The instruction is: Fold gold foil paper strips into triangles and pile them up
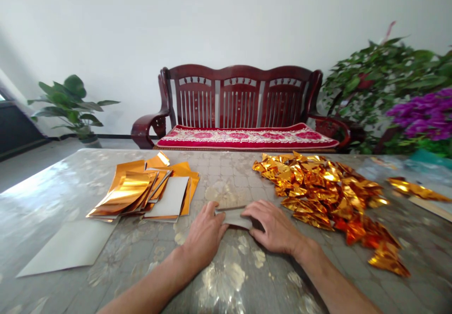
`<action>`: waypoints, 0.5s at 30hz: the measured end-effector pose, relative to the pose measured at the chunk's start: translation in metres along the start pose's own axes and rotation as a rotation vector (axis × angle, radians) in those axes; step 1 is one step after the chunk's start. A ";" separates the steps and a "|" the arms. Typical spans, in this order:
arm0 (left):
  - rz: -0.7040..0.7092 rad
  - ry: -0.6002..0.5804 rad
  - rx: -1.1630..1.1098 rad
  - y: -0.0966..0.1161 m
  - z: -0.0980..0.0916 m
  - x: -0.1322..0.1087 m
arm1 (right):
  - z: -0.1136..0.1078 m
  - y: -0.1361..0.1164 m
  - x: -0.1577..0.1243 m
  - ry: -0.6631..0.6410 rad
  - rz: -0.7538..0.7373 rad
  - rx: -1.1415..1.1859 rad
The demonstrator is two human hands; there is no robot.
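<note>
Between my two hands a sheet of paper [236, 218] is bent into a curve, its pale side facing up. My left hand [205, 227] pinches its left end between thumb and fingers. At the other end my right hand [268, 225] grips it the same way, fingers curled over the edge. Left of my hands lies a loose stack of gold foil paper [132, 189], some sheets with the pale back showing. A single pale sheet [68, 247] rests flat nearer to me. On the right is a heap of folded gold foil pieces [321, 187].
The table [226, 276] has a clear, shiny floral cover. Clear plastic [379, 168] and one more foil piece [418, 189] lie at far right. Beyond the table stands a dark red wooden bench [238, 100], with a potted plant [72, 104] on the left and purple flowers [423, 114] on the right.
</note>
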State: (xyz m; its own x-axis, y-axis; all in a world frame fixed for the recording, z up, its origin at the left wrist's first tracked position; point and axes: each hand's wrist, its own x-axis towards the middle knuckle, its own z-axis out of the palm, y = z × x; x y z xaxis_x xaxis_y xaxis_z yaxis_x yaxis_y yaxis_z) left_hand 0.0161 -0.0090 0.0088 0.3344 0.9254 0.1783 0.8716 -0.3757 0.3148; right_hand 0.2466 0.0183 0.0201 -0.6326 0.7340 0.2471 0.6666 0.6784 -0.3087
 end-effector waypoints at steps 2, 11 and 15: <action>0.012 0.017 -0.026 -0.001 0.000 0.000 | 0.002 -0.001 0.002 0.006 -0.004 -0.004; -0.091 0.093 -0.104 -0.013 0.002 0.006 | 0.020 0.004 0.011 0.100 0.033 -0.024; -0.183 0.145 -0.118 -0.019 0.004 0.009 | 0.025 0.003 0.014 0.130 0.136 -0.018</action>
State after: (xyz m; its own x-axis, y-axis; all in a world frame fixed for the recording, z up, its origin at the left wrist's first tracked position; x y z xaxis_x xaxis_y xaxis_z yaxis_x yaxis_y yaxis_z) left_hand 0.0039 0.0066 0.0007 0.1123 0.9649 0.2376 0.8624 -0.2134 0.4590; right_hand 0.2302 0.0300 -0.0002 -0.4808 0.8159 0.3212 0.7500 0.5725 -0.3313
